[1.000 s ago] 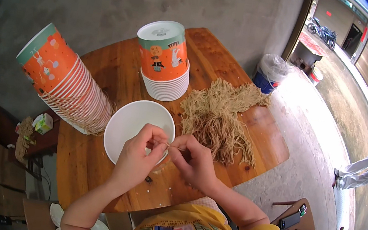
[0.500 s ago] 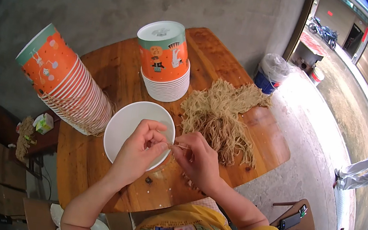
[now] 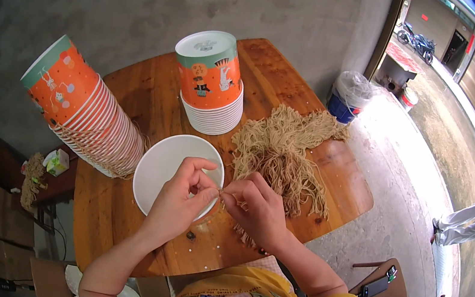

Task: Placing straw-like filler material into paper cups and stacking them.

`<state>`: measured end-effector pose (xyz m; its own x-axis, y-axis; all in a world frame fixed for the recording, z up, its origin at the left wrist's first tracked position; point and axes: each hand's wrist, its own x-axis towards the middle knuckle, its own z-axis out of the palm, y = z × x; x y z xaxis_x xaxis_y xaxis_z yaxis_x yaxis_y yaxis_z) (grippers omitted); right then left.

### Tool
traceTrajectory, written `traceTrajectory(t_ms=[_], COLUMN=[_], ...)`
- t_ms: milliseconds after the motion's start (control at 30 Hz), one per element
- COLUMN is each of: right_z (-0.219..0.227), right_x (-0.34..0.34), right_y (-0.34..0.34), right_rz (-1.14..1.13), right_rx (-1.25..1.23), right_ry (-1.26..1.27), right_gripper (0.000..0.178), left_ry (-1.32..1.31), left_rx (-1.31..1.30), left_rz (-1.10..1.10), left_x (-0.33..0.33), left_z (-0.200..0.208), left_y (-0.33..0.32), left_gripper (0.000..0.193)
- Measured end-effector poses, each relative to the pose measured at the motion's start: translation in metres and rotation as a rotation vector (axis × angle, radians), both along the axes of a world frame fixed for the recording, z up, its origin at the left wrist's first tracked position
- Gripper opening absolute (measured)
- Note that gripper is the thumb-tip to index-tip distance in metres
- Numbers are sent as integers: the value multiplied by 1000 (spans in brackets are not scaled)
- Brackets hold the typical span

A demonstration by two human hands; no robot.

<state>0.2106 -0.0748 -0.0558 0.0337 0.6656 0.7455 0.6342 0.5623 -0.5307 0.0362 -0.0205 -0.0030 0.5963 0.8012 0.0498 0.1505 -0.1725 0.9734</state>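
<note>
My left hand and my right hand meet over the right rim of an open white paper bucket. Both pinch at the fingertips, almost touching. A thin strand of tan cord seems to be between them, mostly hidden by my fingers. Just beyond my right hand lies a loose heap of tan cords on the wooden table. More strands hang below my right hand.
Upside-down orange and green paper buckets form an upright stack behind the white one. A taller stack leans at the left with cords around it. Beyond the table are a blue bin and a wooden chair holding small dark items.
My fingertips have come slightly closer together, and the bit of cord seen by my right fingers is now mostly hidden. The whole view has shifted down a little.
</note>
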Motion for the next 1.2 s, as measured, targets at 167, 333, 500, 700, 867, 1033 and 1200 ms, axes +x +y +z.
traceTrajectory(t_ms=[167,333,500,700,867,1033,1200], right_z=[1,6,10,0,-8,-5,-3], right_x=[1,1,4,-2,-7,-11,-14], right_y=[1,2,0,-2,0,-2,-5], right_rz=[16,-6,-44,-1,35,88,150], right_rx=[-17,23,46,4,-58,-118,-198], right_ry=[2,-47,-183,-94,74,182,326], right_gripper=[26,24,22,23,23,23,19], left_ry=[28,78,156,47,32,78,140], left_rx=[60,130,128,-14,52,132,147], left_rz=[1,0,-9,-34,-91,-95,-76], left_x=[1,2,4,-1,-5,-3,-1], left_z=[3,7,14,3,0,3,7], left_y=[-1,-1,-1,4,2,-4,-7], left_gripper=[35,35,35,35,38,39,36])
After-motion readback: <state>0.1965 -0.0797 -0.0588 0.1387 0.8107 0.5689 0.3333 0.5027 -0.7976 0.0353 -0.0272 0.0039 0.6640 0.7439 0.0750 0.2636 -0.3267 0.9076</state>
